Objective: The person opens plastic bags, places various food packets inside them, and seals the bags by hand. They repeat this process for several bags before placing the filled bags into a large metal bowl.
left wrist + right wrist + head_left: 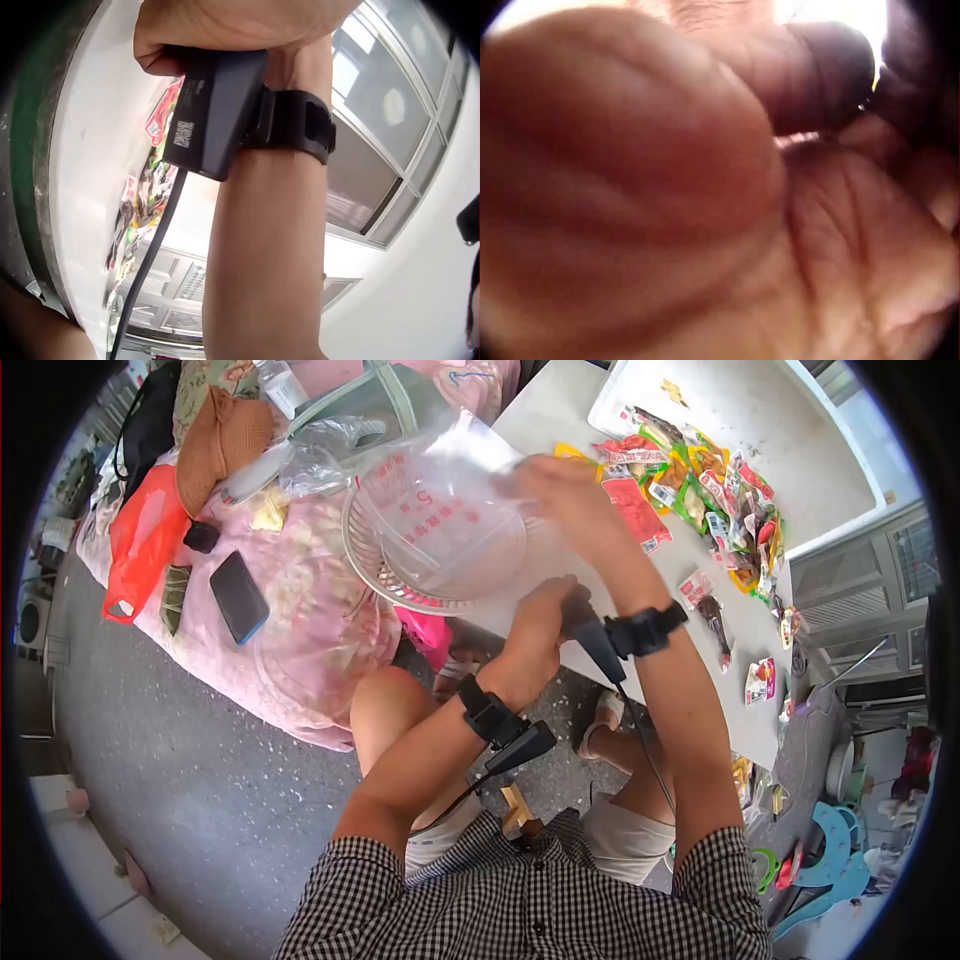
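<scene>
A clear plastic bag with red print [440, 510] hangs over a round white basket [372, 565]. At the bag's right edge, the blurred right hand [570, 495] holds it with curled fingers. Lower down, close beside the strapped right wrist, is the left hand [540, 625]; its fingertips are hard to see, and whether they grip anything is unclear. The left wrist view shows the heel of a hand [232, 22] above a strapped forearm. Skin creases and bent fingers fill the right wrist view, blurred and very near.
Colourful snack packets [700, 490] lie on the white table [690, 630] before a white foam box [850, 460]. On the pink floral cloth [310, 670] at left are a phone [238, 598], a straw hat [225, 445] and a red bag [145, 535]. A grey-green bag [420, 405] stands behind the basket.
</scene>
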{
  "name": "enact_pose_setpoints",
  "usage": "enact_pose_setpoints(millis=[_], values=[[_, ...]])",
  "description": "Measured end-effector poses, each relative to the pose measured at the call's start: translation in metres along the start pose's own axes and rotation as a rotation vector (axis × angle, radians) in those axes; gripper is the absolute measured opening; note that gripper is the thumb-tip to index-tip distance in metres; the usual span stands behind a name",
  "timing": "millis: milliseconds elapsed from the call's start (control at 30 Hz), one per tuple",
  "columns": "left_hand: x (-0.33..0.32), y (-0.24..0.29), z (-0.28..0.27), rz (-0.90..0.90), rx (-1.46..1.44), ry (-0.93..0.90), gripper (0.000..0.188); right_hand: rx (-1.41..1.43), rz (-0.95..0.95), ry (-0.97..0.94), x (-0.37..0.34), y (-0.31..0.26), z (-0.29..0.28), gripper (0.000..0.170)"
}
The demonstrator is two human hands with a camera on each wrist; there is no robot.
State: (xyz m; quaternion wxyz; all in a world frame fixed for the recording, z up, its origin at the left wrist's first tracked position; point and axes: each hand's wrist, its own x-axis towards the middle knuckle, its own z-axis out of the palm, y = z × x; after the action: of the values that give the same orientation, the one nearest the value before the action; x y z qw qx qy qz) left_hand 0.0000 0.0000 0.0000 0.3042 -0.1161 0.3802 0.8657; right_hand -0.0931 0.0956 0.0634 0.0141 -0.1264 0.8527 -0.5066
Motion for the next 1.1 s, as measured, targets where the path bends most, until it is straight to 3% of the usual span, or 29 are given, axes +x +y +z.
enact_pose_setpoints(millis=[67,100,267,367,500,533,667,867,1000,1100], values=[[0.004,0.003,-0.001,0.006,0.131,-0.108,0.020,0.580,-0.101,0.302,-0.027,0.000,-0.026,0.032],[-0.006,0.002,-0.001,0.167,0.307,-0.115,0.017,1.016,0.011,0.444,-0.050,-0.008,-0.032,0.029],[-0.024,-0.009,0.024,1.108,0.957,-0.357,0.008,0.791,0.204,0.782,-0.146,0.029,-0.060,0.020],[-0.036,-0.015,0.039,1.341,0.972,-0.383,0.012,0.767,0.342,0.788,-0.180,0.041,-0.038,0.016],[-0.029,-0.022,0.050,1.309,1.134,-0.297,0.022,0.775,0.413,0.687,-0.190,0.062,-0.015,0.019],[-0.021,-0.028,0.048,1.217,1.183,-0.260,0.028,0.771,0.430,0.683,-0.189,0.062,-0.013,0.025],[0.004,-0.042,0.040,1.061,1.371,-0.109,0.029,0.784,0.420,0.617,-0.192,0.053,-0.021,0.029],[0.011,-0.044,0.038,0.906,1.666,-0.118,0.021,0.597,0.544,0.529,-0.214,0.044,-0.050,0.030],[0.009,-0.046,0.045,0.928,1.641,-0.169,0.015,0.496,0.441,0.621,-0.217,0.062,-0.057,0.025],[0.008,-0.052,0.053,0.817,1.275,-0.281,0.018,0.469,0.436,0.583,-0.215,0.064,-0.060,0.020]])
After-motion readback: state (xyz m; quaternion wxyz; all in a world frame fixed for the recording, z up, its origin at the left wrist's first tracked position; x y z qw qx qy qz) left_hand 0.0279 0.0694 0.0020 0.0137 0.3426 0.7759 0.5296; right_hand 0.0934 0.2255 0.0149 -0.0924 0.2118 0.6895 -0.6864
